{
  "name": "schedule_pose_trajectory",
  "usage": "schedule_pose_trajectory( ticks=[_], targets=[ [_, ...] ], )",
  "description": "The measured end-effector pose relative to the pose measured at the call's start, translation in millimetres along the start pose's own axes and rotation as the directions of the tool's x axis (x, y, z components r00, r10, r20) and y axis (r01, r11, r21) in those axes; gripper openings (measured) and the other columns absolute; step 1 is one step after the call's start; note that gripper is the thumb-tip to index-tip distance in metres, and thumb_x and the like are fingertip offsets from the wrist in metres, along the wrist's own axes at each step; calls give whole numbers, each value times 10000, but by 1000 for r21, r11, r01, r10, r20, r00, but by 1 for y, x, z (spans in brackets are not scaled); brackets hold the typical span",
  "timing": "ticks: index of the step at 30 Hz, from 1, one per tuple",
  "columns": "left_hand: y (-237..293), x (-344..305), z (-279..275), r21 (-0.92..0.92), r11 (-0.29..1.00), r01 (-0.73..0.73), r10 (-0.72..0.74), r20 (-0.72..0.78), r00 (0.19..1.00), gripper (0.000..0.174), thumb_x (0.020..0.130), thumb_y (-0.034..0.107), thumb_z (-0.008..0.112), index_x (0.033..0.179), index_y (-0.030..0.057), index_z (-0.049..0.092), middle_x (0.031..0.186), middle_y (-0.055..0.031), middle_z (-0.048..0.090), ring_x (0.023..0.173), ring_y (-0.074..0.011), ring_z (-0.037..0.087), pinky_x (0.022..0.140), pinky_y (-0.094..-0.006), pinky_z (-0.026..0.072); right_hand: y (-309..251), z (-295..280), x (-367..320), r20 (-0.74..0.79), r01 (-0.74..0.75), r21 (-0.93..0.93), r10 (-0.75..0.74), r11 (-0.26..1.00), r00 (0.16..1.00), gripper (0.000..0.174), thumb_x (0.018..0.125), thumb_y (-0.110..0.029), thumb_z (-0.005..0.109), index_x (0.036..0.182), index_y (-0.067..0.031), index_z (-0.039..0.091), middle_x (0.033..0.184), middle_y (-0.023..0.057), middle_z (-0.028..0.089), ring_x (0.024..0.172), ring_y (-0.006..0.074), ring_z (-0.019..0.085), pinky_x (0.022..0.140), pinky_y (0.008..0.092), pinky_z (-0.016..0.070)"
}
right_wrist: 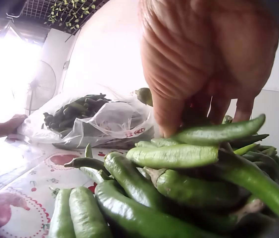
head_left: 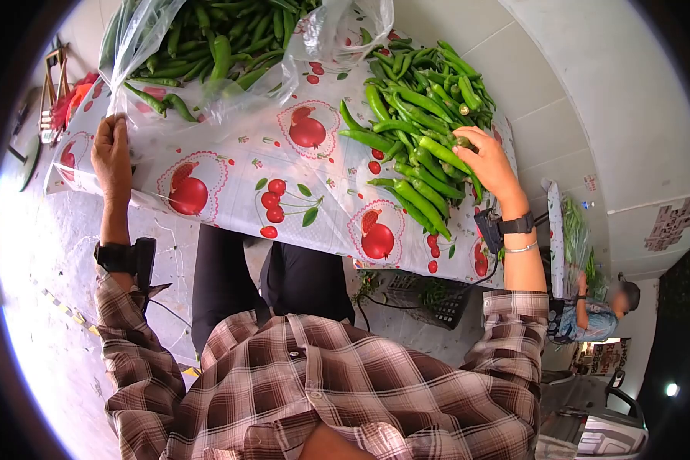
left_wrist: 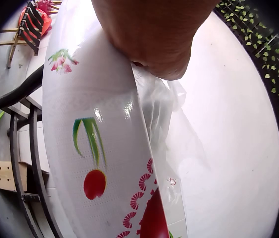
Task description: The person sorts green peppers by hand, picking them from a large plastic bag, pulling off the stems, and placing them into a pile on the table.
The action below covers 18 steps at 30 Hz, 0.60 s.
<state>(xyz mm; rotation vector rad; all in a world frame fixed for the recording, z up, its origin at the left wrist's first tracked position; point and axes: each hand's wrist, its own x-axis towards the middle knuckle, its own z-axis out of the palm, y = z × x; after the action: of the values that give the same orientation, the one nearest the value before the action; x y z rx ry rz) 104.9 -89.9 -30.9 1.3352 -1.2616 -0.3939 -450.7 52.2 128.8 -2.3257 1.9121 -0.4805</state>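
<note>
My left hand [head_left: 113, 161] pinches the edge of a clear plastic bag [head_left: 130, 54] at the table's left side; in the left wrist view its fingertips are hidden behind the hand. Many green chili peppers [head_left: 222, 57] lie inside that bag. On the right, a loose heap of green chili peppers [head_left: 425, 188] is spread on the table. Over this heap my right hand [head_left: 492, 165] curls its fingers down and grips a green chili pepper [right_wrist: 143, 95], whose stem end sticks out beside the thumb in the right wrist view.
A white tablecloth [head_left: 268, 165] with red fruit prints covers the table. Below its front edge stands a dark crate [head_left: 425, 299] with greens. A tiled wall [head_left: 506, 57] runs along the far side. Another person [head_left: 590, 314] is at a second table on the right.
</note>
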Motion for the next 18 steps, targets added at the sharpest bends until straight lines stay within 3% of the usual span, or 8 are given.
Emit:
schedule_pose_trajectory(
  ticks=[5,8,11,13,18],
  targets=[
    [-1,0,1,-9,1000,-22,22,-14,1000,213,951,183,555,1035,17,657,849,14,620,757,-50,504,712,-207,417,-13,-9,3,-79,-211,50,215,976,973,279,867,-138,609,1100,14,600,949,169,652,899,288,632,822,367,476],
    [-5,1,1,-24,1000,-11,11,-5,1000,209,951,181,555,1032,17,657,845,16,617,752,-49,499,707,-206,414,-10,-13,8,-79,-254,37,256,967,964,273,873,-162,596,1099,-10,599,905,169,663,846,316,637,766,385,481],
    [-7,1,0,-39,999,-23,23,-4,1000,217,955,176,559,1068,20,659,857,45,584,756,-36,469,705,-189,392,0,-12,14,-151,-201,-83,187,976,971,277,872,-192,599,1096,-29,607,903,177,670,854,343,643,734,404,477],
    [-6,1,-3,-19,1000,25,-24,36,999,217,957,177,555,1065,20,658,880,40,603,780,-39,488,722,-190,399,6,-12,18,-142,-193,-118,176,974,974,286,869,-202,603,1104,-38,609,912,181,672,865,356,643,737,413,479],
    [-3,1,2,-16,1000,-16,15,-9,1000,206,953,172,550,1044,20,655,868,20,621,772,-52,504,721,-206,415,16,-3,28,-129,-219,-274,190,936,973,322,846,-216,641,1111,-35,621,955,199,670,909,373,639,770,433,487]
  ],
)
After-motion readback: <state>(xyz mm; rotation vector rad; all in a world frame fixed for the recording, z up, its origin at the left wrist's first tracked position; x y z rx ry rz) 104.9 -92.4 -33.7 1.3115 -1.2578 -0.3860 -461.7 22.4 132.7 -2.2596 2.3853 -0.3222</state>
